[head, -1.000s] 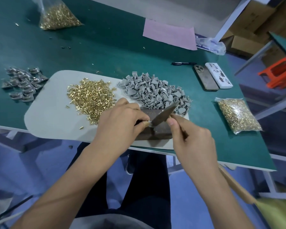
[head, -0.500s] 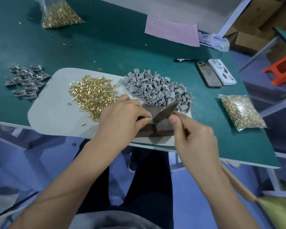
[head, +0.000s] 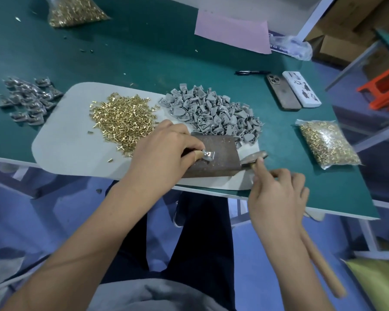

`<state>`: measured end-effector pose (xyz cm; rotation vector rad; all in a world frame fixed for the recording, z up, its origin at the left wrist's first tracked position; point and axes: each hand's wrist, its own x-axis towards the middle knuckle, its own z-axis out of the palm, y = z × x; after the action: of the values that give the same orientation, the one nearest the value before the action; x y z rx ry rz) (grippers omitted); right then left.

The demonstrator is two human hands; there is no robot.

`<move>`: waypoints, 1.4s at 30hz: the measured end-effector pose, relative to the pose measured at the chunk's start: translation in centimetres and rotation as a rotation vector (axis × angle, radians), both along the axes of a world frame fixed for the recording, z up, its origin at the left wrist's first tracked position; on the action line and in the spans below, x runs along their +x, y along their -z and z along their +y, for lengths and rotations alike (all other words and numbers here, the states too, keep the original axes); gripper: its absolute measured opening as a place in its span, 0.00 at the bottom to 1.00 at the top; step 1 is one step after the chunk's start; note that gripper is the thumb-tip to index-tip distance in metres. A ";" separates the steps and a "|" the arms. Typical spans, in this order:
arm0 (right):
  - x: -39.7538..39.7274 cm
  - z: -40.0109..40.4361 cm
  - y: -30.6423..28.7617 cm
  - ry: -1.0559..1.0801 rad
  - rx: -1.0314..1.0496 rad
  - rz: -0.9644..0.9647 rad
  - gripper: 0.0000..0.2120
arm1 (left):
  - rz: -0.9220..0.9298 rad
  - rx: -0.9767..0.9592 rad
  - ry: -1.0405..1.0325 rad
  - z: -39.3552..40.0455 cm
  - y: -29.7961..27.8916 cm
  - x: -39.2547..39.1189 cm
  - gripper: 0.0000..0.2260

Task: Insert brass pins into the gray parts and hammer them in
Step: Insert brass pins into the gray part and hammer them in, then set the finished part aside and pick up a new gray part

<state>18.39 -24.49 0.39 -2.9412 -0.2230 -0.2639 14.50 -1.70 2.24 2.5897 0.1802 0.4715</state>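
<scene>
The left hand [head: 164, 151] pinches a gray part [head: 208, 154] on the rusty block [head: 213, 158]. The right hand [head: 276, 194] grips the hammer [head: 254, 157] just beside it. Beyond them, on the green desk [head: 144, 52], lie brass pins [head: 121, 117]. The floor [head: 256, 254] below is blue.

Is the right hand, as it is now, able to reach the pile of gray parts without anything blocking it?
Probably yes, but not freely. The right hand grips the hammer, so it would carry that along. The pile of gray parts lies just beyond the brown block, with nothing standing between.
</scene>
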 end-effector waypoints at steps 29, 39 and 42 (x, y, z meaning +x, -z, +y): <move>-4.5 32.1 -0.3 -0.928 0.167 0.102 0.05 | -0.016 -0.094 -0.683 17.8 3.6 -12.6 0.05; -3.9 36.1 0.7 -0.894 0.151 0.100 0.06 | 0.087 -0.071 -0.747 21.1 4.3 -11.3 0.08; -3.7 36.6 0.7 -0.890 0.155 0.084 0.06 | 0.047 -0.135 -0.785 21.1 4.0 -11.1 0.07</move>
<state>14.66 12.07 -0.35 -2.3913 -1.3508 -0.0188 3.36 19.41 -1.79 2.3134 1.2172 0.6311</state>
